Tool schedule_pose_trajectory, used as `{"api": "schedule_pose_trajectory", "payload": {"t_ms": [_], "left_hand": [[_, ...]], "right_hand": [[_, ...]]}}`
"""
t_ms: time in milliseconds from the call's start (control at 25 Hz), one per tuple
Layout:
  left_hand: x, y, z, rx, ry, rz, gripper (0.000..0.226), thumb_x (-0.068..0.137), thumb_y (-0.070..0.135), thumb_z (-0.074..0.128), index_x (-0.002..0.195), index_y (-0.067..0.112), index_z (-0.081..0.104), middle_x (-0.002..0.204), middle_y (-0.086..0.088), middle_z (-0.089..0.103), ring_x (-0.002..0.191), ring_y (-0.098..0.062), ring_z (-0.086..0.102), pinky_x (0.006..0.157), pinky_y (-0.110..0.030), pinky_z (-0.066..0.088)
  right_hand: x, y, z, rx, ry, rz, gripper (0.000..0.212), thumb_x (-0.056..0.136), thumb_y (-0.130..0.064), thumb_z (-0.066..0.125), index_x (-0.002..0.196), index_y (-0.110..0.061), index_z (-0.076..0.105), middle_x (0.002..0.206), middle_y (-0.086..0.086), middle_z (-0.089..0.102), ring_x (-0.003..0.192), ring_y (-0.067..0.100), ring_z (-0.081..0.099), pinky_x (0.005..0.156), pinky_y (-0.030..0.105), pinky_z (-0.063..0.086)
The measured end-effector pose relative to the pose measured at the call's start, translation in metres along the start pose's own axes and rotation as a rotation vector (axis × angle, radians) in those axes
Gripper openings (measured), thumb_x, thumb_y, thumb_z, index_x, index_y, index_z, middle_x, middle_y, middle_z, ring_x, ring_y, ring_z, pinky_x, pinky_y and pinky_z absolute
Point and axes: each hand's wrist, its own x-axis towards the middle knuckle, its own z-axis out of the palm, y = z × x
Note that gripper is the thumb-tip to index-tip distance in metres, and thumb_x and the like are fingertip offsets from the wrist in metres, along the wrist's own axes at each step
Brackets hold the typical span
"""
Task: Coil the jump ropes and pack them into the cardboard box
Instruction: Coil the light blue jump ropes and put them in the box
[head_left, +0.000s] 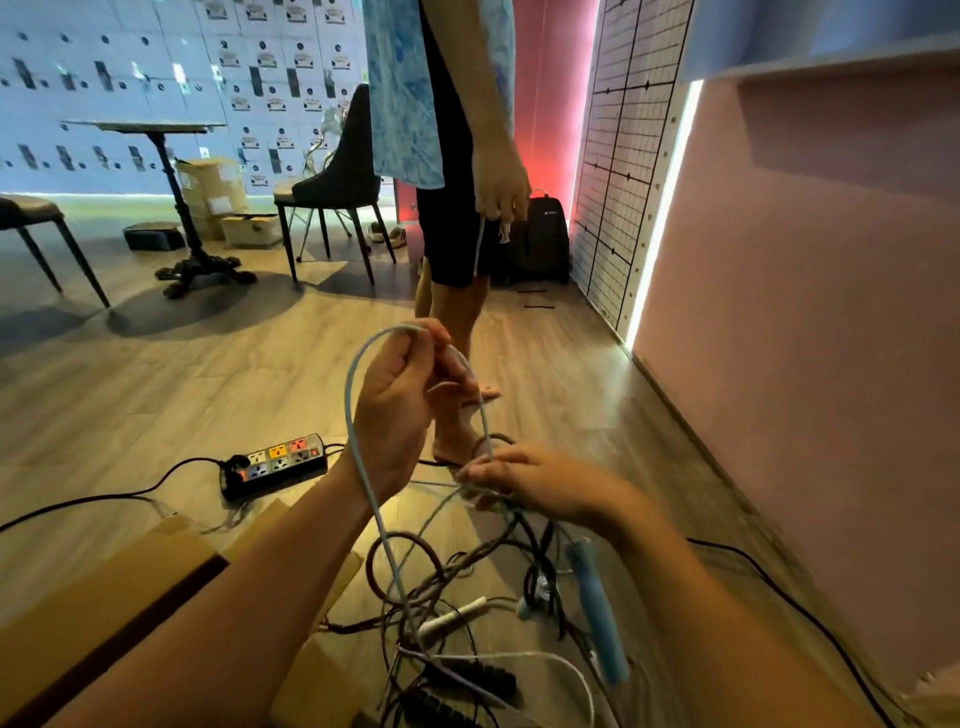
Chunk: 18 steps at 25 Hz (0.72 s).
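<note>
Coiling is in hand: the left grip (400, 410) pinches a raised loop of the pale blue rope (348, 400) and the right grip (524, 480) pinches it lower, above the tangled pile (457, 597) on the floor, so the next move probably calls for drawing more slack free, with the cardboard box (104, 587) nearby.

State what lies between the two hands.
In the head view, a stretch of light blue jump rope runs from the left hand down to the right hand; another person's foot shows behind it.
</note>
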Motion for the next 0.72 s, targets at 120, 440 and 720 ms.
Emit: {"api": "schedule_pose_trajectory", "payload": {"t_ms": [120, 440, 720], "left_hand": [[0.002, 0.004, -0.007, -0.076, 0.053, 0.009, 0.025, 0.106, 0.02, 0.031, 0.098, 0.014, 0.053, 0.072, -0.003, 0.056, 0.071, -0.02, 0.057, 0.07, -0.034, 0.053], [-0.003, -0.023, -0.018, 0.651, -0.247, -0.39, 0.016, 0.097, 0.023, 0.058, 0.112, 0.018, 0.062, 0.092, 0.0, 0.067, 0.076, 0.002, 0.066, 0.061, -0.012, 0.048], [0.0, -0.022, -0.013, 0.666, -0.146, -0.346, 0.029, 0.103, 0.022, 0.046, 0.095, 0.002, 0.065, 0.085, -0.016, 0.065, 0.055, -0.011, 0.061, 0.045, -0.015, 0.044]], "right_hand": [[0.005, 0.006, 0.001, -0.316, 0.088, -0.047, 0.028, 0.102, -0.037, 0.05, 0.105, -0.02, 0.071, 0.088, -0.008, 0.065, 0.08, 0.007, 0.062, 0.074, 0.029, 0.051], [0.008, -0.001, -0.002, -0.159, 0.527, -0.248, 0.024, 0.101, -0.025, 0.055, 0.092, -0.013, 0.073, 0.067, -0.005, 0.062, 0.055, -0.002, 0.054, 0.055, 0.013, 0.039], [0.001, 0.01, -0.026, -0.04, 0.839, -0.243, 0.018, 0.096, -0.034, 0.063, 0.079, -0.028, 0.068, 0.057, -0.012, 0.054, 0.052, 0.0, 0.049, 0.047, 0.011, 0.032]]}}
